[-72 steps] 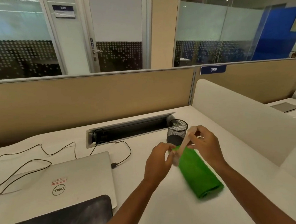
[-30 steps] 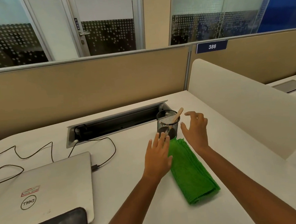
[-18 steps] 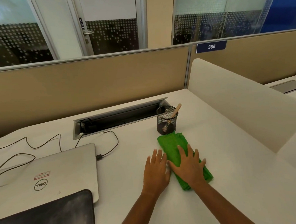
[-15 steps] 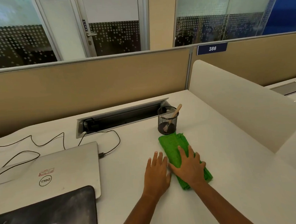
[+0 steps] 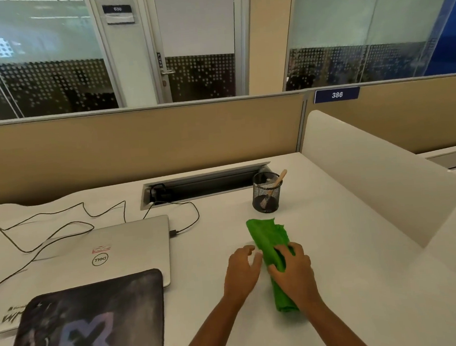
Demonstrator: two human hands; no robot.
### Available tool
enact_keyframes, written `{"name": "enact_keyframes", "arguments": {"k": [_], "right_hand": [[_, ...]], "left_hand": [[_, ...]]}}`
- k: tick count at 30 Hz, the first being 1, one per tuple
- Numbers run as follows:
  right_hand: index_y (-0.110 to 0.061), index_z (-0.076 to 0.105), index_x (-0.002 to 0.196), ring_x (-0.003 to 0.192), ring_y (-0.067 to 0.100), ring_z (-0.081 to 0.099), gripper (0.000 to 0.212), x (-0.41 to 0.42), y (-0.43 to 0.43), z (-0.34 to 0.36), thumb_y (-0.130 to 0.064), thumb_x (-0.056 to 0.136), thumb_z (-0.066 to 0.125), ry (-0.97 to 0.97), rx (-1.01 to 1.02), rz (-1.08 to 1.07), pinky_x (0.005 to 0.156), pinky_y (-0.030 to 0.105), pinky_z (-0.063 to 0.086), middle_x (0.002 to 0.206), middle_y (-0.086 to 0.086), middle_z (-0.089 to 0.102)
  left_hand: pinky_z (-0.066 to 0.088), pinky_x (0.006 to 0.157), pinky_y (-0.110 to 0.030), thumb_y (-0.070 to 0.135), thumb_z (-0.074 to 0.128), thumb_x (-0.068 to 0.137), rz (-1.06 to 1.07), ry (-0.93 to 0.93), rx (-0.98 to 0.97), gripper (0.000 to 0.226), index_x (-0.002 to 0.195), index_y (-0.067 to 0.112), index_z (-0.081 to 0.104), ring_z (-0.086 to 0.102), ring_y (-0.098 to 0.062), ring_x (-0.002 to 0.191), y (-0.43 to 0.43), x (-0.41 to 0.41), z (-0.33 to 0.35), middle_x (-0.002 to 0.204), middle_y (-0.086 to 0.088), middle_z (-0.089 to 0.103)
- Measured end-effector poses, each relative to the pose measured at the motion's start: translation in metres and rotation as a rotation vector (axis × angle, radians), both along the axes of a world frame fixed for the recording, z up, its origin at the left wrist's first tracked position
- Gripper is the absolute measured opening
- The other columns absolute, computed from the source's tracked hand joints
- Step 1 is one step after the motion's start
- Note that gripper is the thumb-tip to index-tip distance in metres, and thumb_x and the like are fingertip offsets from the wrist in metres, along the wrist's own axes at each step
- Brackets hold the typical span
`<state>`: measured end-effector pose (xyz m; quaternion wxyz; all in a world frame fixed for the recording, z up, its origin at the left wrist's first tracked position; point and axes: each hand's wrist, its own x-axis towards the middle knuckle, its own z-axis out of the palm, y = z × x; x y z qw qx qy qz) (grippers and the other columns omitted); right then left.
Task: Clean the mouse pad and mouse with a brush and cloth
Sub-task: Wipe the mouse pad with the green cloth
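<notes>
From the head view, your right hand (image 5: 293, 273) lies on top of the green cloth (image 5: 268, 237). Its fingers are curled round the bunched middle of the cloth and grip it. The cloth is a long rumpled roll on the white desk (image 5: 364, 285). It sits right of the desk's middle and runs from near your wrist toward the far edge, with its far end spreading loose.

Your left hand (image 5: 240, 273) rests on the desk just beside the cloth's left side. Its fingers are loosely bent and hold nothing, and you cannot tell whether the fingertips touch the cloth.

Beyond the cloth's far end, and apart from it, a black mesh cup (image 5: 266, 197) stands upright. It is near the desk's far edge, at the right end of the cable slot (image 5: 203, 182). The brush (image 5: 280, 176) stands in the cup, tilted, with its pale wooden handle poking out over the rim to the right.

The dark mouse pad (image 5: 83, 323) lies at the near left corner of the desk, and its far edge overlaps the closed silver laptop (image 5: 105, 249). A black cable (image 5: 189, 218) loops from the laptop's right side back into the slot. A white curved divider (image 5: 370, 173) rises along the desk's right edge.
</notes>
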<state>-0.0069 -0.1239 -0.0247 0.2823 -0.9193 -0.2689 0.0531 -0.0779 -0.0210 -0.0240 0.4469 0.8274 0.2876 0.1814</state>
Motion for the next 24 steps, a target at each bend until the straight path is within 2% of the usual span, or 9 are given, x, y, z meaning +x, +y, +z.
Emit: {"name": "enact_keyframes", "arguments": {"k": [3,5,8,13,16,19,22,24], "right_hand": [[-0.027,0.041,0.132,0.12,0.02,0.04,0.051,-0.022,-0.004,0.002,-0.038,0.085,0.056,-0.055,0.045,0.1,0.099,0.031,0.04,0.145,0.002,0.028],[-0.028,0.041,0.132,0.122,0.018,0.038,0.052,-0.032,-0.006,0.005,-0.039,0.084,0.056,-0.081,0.079,0.166,0.101,0.029,0.038,0.145,0.001,0.027],[-0.03,0.035,0.135,0.126,0.017,0.034,0.057,-0.04,-0.004,0.014,-0.042,0.084,0.056,-0.074,0.095,0.252,0.104,0.032,0.036,0.147,0.0,0.023],[-0.037,0.019,0.143,0.139,0.025,0.021,0.076,-0.053,0.016,0.033,-0.059,0.08,0.055,0.066,0.133,0.345,0.111,0.045,0.031,0.154,-0.001,0.006],[-0.043,0.008,0.143,0.142,0.027,0.016,0.081,-0.064,0.031,0.044,-0.064,0.077,0.051,0.134,0.229,0.375,0.111,0.048,0.029,0.155,0.001,0.002],[-0.05,-0.004,0.135,0.141,0.027,0.017,0.085,-0.074,0.045,0.058,-0.068,0.069,0.047,0.122,0.344,0.408,0.111,0.049,0.031,0.155,0.001,0.003],[-0.055,-0.009,0.127,0.138,0.025,0.024,0.084,-0.086,0.058,0.073,-0.06,0.073,0.056,0.103,0.445,0.457,0.109,0.046,0.035,0.153,0.002,0.009],[-0.055,-0.006,0.128,0.133,0.024,0.031,0.088,-0.092,0.066,0.08,-0.046,0.078,0.065,0.098,0.516,0.48,0.105,0.037,0.039,0.149,0.004,0.016]], "left_hand": [[0.048,0.084,-0.027,0.036,0.044,0.096,0.125,-0.087,-0.318,0.037,0.124,0.012,0.05,0.057,-0.016,0.1,-0.002,-0.003,0.016,0.112,-0.005,0.06],[0.052,0.075,-0.029,0.035,0.048,0.095,0.209,-0.167,-0.481,0.034,0.122,0.013,0.047,0.059,-0.02,0.096,0.001,-0.009,0.021,0.106,-0.006,0.059],[0.051,0.062,-0.026,0.022,0.049,0.096,0.308,-0.281,-0.65,0.022,0.112,0.008,0.049,0.059,-0.024,0.095,0.007,-0.022,0.03,0.107,-0.012,0.059],[0.051,0.067,-0.029,0.011,0.046,0.095,0.377,-0.416,-0.677,0.009,0.099,0.01,0.054,0.059,-0.025,0.093,0.019,-0.048,0.053,0.103,-0.012,0.061],[0.05,0.063,-0.027,0.008,0.046,0.093,0.388,-0.48,-0.654,0.012,0.09,0.013,0.057,0.06,-0.021,0.083,0.024,-0.064,0.071,0.093,-0.009,0.062],[0.047,0.059,-0.024,0.006,0.047,0.092,0.365,-0.52,-0.654,0.017,0.083,0.016,0.057,0.058,-0.016,0.075,0.028,-0.08,0.084,0.084,-0.004,0.06],[0.047,0.058,-0.021,0.007,0.047,0.091,0.308,-0.517,-0.678,0.016,0.082,0.016,0.057,0.057,-0.014,0.072,0.031,-0.094,0.092,0.081,-0.004,0.059],[0.047,0.061,-0.022,0.009,0.047,0.09,0.274,-0.517,-0.717,0.013,0.085,0.014,0.057,0.058,-0.016,0.075,0.034,-0.102,0.096,0.084,-0.006,0.059]]}}
